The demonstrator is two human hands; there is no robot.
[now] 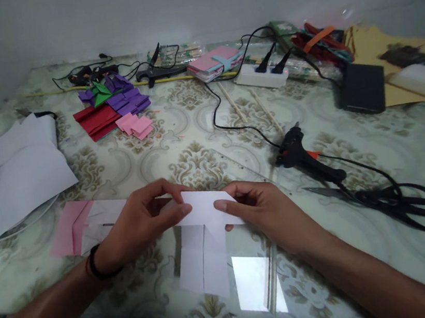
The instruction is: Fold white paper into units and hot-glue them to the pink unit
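Scissors [383, 205] right of both hands, before the glue gun [306, 156].

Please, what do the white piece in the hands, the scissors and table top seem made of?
White piece: matte paper or thin card, by its flat, crisp edges.
Scissors: probably black plastic handles, smooth loops; blades likely metal, thin and pointed.
Table top: glossy, perhaps glass, since it mirrors a bright patch.

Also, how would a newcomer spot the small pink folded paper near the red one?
On the patterned table, find the pile of folded coloured papers at the back left. The small light-pink pleated paper lies at its front, right of the dark red folded paper. In that pile, only it is pink.
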